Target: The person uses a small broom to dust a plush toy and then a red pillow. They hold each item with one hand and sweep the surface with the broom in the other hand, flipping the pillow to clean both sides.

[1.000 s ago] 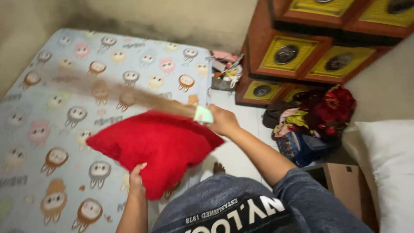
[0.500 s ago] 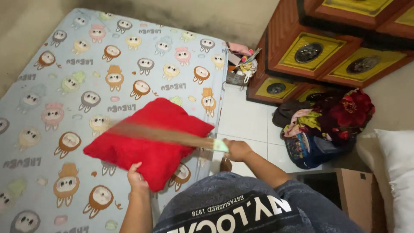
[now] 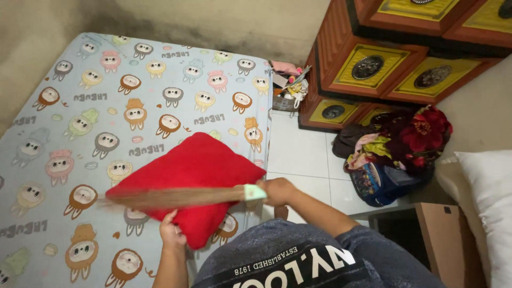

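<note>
A fluffy red pillow [image 3: 192, 170] is held up over a mattress [image 3: 80, 122] covered in a pale blue sheet printed with cartoon figures. My left hand [image 3: 172, 232] grips the pillow's near corner from below. My right hand [image 3: 276, 191] is closed on the pale green handle of a stick broom [image 3: 176, 196]. The brown bristles lie across the pillow's lower face, pointing left and blurred by motion.
A brown and yellow carved cabinet [image 3: 384, 58] stands at the upper right. A heap of coloured clothes and a bag [image 3: 392, 149] lies on the white tiled floor [image 3: 301, 154]. A cardboard box [image 3: 445, 234] and a white pillow [image 3: 488, 192] are at the right edge. A small basket of clutter [image 3: 288, 88] is beside the mattress.
The broom swung down from above the mattress and across the red pillow, ending low on its front face. My left hand kept its hold on the pillow.
</note>
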